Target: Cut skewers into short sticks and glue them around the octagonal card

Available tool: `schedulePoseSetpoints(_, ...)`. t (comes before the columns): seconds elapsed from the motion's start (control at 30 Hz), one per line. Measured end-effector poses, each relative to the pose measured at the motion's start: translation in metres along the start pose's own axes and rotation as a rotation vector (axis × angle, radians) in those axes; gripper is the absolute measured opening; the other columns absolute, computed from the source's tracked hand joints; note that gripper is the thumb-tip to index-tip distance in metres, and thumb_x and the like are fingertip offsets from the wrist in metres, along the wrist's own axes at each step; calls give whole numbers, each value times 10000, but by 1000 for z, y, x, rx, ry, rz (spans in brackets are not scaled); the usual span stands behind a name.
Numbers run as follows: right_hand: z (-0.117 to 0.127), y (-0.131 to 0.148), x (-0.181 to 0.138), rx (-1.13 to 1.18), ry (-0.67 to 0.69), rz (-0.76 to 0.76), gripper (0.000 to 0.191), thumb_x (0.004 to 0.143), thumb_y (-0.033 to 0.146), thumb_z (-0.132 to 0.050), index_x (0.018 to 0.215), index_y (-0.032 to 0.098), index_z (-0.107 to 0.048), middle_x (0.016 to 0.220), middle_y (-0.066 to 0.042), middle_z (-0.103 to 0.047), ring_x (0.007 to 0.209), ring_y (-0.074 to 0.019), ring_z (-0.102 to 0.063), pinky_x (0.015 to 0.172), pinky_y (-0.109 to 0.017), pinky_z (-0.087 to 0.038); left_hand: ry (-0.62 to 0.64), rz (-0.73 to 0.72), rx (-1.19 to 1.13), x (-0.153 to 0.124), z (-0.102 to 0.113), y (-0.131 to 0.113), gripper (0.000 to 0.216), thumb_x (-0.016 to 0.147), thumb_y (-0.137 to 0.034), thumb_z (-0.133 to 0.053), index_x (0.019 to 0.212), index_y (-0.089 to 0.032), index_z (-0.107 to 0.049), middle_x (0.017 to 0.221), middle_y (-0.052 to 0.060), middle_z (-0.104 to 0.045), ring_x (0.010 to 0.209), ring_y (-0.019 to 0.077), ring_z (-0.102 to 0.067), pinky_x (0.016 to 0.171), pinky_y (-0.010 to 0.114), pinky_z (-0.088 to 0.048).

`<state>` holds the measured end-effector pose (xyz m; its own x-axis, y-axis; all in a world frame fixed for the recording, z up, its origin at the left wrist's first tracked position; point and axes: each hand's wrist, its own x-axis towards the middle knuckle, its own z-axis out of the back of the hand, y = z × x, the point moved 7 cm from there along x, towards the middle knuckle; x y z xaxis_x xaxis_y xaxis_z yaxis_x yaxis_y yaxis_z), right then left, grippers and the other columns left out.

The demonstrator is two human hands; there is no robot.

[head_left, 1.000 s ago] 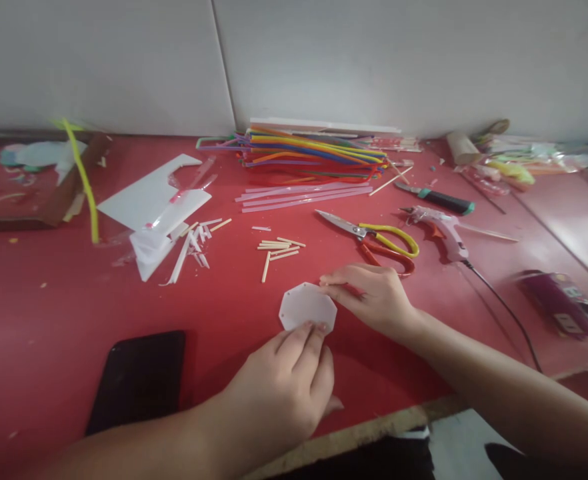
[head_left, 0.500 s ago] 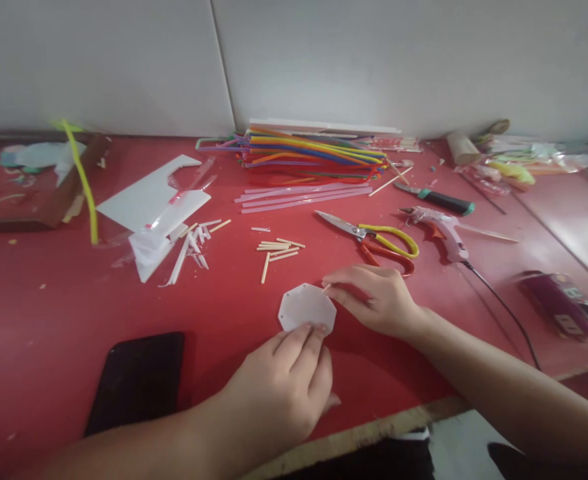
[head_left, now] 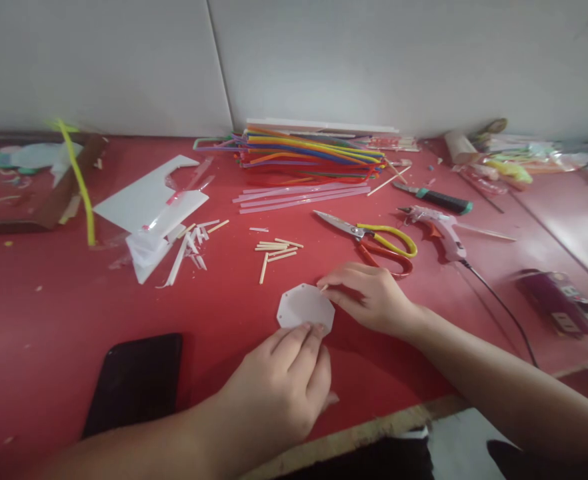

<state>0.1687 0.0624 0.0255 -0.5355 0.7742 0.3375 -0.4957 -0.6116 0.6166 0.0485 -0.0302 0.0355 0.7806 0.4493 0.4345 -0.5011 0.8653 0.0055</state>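
A white eight-sided piece (head_left: 301,307) with small dark holes near its edge lies on the red table (head_left: 214,353). The fingertips of my left hand (head_left: 287,380) press on its near edge and hold it in place; the thumb is mostly hidden beneath that hand. Between thumb and forefinger, my right hand (head_left: 367,297) pinches a short wooden stick (head_left: 323,288), its tip touching the piece at the upper right edge. Several cut wooden sticks (head_left: 277,247) lie loose just beyond. Scissors (head_left: 369,237) with yellow and red handles rest past my right hand.
A pink glue gun (head_left: 444,233) and a utility knife (head_left: 439,199) lie to the right. Coloured pipe cleaners (head_left: 314,153) and glue sticks (head_left: 301,198) are at the back. White scraps (head_left: 149,200) and a black phone (head_left: 134,377) are on the left.
The whole view has shifted very slightly. Both hands keep almost the same pose, with the stick still at the piece's upper right edge.
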Motion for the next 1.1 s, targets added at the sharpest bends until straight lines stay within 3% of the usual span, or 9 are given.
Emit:
schedulePoseSetpoints(0.1,1,1,1,40,-23,-28,106,899,158,-578,933,209,-665,880,-34,-740,801,-148,-698,727,-266,-570,-1,22,-18,1,0,2,314,947,-344,-530,1010,-78,-686,1079,160,-734,962,254,-697,834,367,-539)
schedulePoseSetpoints(0.3,23,-2,-11,283,-333,-97,145,890,173,-612,1023,230,-619,906,-42,-717,816,-170,-714,731,-304,-606,36,33,-34,0,-2,2,308,943,-334,-538,1044,-83,-685,1059,142,-735,950,241,-688,824,360,-541)
schedulePoseSetpoints(0.4,21,-10,-13,310,-309,-152,232,875,203,-645,1098,232,-589,851,-36,-713,774,-173,-719,705,-305,-617,63,47,-38,0,-5,4,307,929,-333,-562,1070,-87,-679,1103,134,-720,984,259,-669,829,389,-537)
schedulePoseSetpoints(0.47,20,-13,-13,275,-285,-150,185,873,194,-645,1053,218,-615,869,-39,-723,792,-170,-722,713,-298,-617,68,76,-35,0,-6,8,298,915,-311,-582,1084,-85,-678,1138,126,-709,996,272,-659,824,402,-537)
schedulePoseSetpoints(0.6,22,-10,-10,143,-223,-72,111,860,153,-650,939,226,-678,885,-25,-752,800,-161,-724,727,-283,-610,88,126,-16,0,-7,15,308,887,-273,-607,1118,-80,-674,1134,116,-708,1003,296,-647,818,422,-539)
schedulePoseSetpoints(1.1,17,-2,-9,39,-150,82,106,825,137,-699,888,219,-683,815,-4,-754,732,-134,-721,668,-214,-578,115,165,19,3,-11,17,306,898,-223,-566,1140,-74,-681,1114,111,-706,978,300,-630,796,418,-562)
